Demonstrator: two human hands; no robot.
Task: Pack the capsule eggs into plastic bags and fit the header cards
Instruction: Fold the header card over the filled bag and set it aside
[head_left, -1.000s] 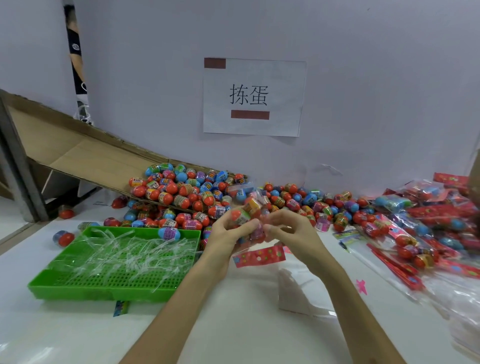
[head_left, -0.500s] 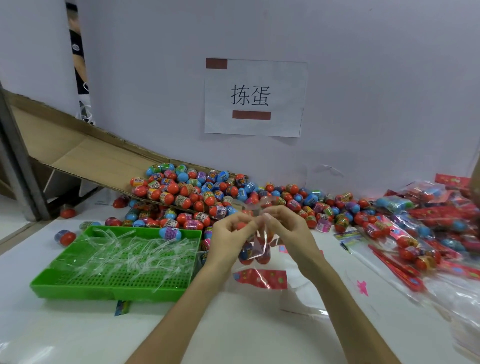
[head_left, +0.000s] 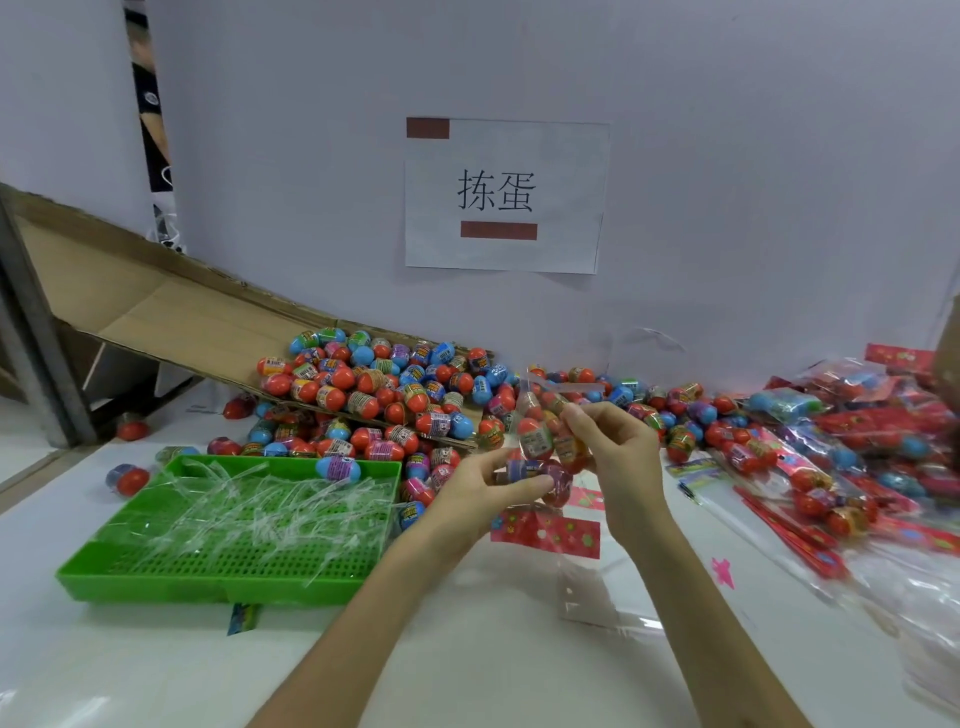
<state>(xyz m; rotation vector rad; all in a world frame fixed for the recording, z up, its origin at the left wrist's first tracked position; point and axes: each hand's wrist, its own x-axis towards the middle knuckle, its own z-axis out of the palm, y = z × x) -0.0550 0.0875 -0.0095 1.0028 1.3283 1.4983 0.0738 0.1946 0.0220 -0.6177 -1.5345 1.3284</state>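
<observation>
Hands: the left hand (head_left: 485, 491) cups the lower end of a clear plastic bag (head_left: 537, 441), fingers curled round it. The right hand (head_left: 618, 447) pinches the same bag higher up, near its neck.
Bag in hand: it is held up above the table, in front of the egg pile. Several capsule eggs sit inside, though I cannot count them. The mouth stands open at the top and carries no card.
Header card: a red patterned card (head_left: 545, 530) lies flat on the white table (head_left: 467, 654), just below the hands, not yet fitted.
Done so far: a heap of finished packs (head_left: 831, 457) with red cards lies at the right.
Left to pack: a large pile of loose eggs (head_left: 374, 395) sits at the foot of a cardboard chute (head_left: 156, 317), beside a green tray (head_left: 156, 587) of clear plastic strips.
Spare bags: empty clear bags (head_left: 587, 592) lie near the card.
Progress: this bag looks filled, so carding it seems next. Many eggs remain.
</observation>
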